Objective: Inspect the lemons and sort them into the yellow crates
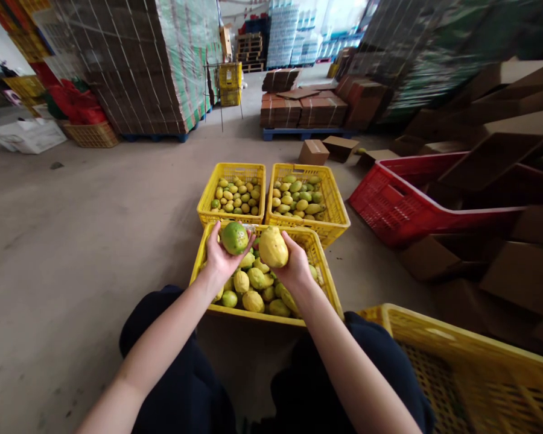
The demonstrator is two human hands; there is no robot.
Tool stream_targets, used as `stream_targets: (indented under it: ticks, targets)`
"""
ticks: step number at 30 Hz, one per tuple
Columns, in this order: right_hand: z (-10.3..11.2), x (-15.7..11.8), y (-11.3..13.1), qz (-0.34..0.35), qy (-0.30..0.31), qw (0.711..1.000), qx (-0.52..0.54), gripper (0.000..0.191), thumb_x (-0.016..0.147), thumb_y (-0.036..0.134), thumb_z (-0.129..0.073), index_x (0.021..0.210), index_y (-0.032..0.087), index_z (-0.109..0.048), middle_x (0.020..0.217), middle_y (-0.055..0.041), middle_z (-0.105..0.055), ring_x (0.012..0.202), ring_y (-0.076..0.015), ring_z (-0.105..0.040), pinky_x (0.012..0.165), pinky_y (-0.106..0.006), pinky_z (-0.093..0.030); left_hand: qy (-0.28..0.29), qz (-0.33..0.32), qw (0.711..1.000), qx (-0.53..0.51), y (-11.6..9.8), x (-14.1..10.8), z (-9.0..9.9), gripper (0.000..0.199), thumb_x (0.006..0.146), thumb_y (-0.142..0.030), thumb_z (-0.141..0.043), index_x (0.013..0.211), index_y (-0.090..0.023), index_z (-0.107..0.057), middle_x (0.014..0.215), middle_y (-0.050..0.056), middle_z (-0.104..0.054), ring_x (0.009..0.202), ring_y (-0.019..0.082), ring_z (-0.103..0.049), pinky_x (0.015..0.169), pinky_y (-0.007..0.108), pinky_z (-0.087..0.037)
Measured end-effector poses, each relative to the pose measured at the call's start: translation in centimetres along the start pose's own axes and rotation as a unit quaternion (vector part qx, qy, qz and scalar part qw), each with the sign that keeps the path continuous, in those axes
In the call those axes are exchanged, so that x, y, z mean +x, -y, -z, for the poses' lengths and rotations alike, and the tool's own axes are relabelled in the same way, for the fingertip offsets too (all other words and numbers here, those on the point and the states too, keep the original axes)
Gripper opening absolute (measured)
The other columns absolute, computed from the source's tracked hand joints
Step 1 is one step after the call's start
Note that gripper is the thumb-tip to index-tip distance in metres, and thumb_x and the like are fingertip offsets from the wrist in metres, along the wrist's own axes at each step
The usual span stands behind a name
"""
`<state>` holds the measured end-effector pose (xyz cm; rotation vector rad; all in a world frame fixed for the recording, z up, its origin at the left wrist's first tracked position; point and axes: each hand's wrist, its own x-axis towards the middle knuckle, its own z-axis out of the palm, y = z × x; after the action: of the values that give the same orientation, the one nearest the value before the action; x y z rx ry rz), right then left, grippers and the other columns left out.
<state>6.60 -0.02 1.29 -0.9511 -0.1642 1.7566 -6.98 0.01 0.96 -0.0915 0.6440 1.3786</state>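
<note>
My left hand (pixel 222 256) holds a green fruit (pixel 234 238) with brownish speckles, its fingers curled around the sides. In my right hand (pixel 295 265) is a larger, lumpy yellow fruit (pixel 274 247), gripped from its right side. Both fruits are held side by side, a small gap apart, above the near yellow crate (pixel 329 277). That crate holds many yellow and green fruits (pixel 253 301). Behind it stand two more yellow crates: the left one (pixel 201 205) has small yellowish fruits, the right one (pixel 337 208) larger green and yellow ones.
A red crate (pixel 380 202) with cardboard lies to the right, beside piled open boxes (pixel 516 277). Another yellow crate (pixel 457 343) sits at the lower right. Farther back are flattened cartons on a blue pallet (pixel 308 132) and tall wrapped stacks (pixel 117 66). My knees flank the near crate.
</note>
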Motion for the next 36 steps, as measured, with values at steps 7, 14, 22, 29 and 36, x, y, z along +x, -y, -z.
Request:
stream_targets:
  ticks: [7,14,22,29,36]
  targets:
    - [0.7,0.0,-0.2,0.045,-0.004,0.999,-0.01,0.016,0.079,0.037,-0.066,0.079,0.022,-0.06,0.056,0.0038,-0.063,0.052,-0.0161,-0.063,0.051,-0.027,-0.055,-0.032,-0.054,0.998,-0.002,-0.4,0.0,0.0,0.019,0.088,-0.036,-0.057,0.1,-0.022,-0.062,0.083,0.002,-0.066,0.077,0.013,-0.066,0.078,0.028,-0.057]
    - [0.8,0.4,0.1,-0.014,-0.036,0.999,0.035,0.015,0.083,0.033,-0.06,0.073,0.021,-0.058,0.058,0.001,-0.065,0.053,-0.0177,-0.065,0.048,-0.029,-0.052,0.02,0.016,0.999,0.043,-0.2,0.5,0.2,0.023,0.097,-0.031,-0.042,0.1,-0.022,-0.063,0.088,0.005,-0.071,0.071,0.017,-0.066,0.062,0.032,-0.058]
    - [1.1,0.9,-0.3,-0.003,-0.045,0.999,0.014,0.012,0.083,0.03,-0.053,0.078,0.021,-0.06,0.059,-0.0001,-0.066,0.051,-0.019,-0.063,0.053,-0.033,-0.055,-0.059,-0.015,0.997,0.051,0.2,-0.3,-0.7,0.017,0.084,-0.036,-0.064,0.091,-0.022,-0.059,0.083,0.004,-0.064,0.077,0.017,-0.065,0.072,0.031,-0.058]
    - [1.4,1.3,-0.2,-0.029,-0.065,0.997,0.017,0.007,0.078,0.023,-0.051,0.074,0.022,-0.056,0.056,0.0019,-0.063,0.05,-0.0167,-0.061,0.052,-0.031,-0.054,-0.029,0.013,0.999,0.039,0.1,0.3,0.4,0.023,0.09,-0.037,-0.05,0.095,-0.02,-0.063,0.081,0.006,-0.067,0.072,0.018,-0.065,0.062,0.027,-0.054]
    - [0.7,0.1,0.3,-0.055,-0.053,0.997,0.024,0.019,0.083,0.031,-0.048,0.081,0.019,-0.063,0.064,-0.0047,-0.069,0.053,-0.0188,-0.063,0.048,-0.031,-0.054,-0.025,0.008,0.999,0.038,0.2,0.3,0.0,0.018,0.091,-0.031,-0.049,0.097,-0.023,-0.063,0.081,0.005,-0.068,0.08,0.019,-0.068,0.07,0.028,-0.057]
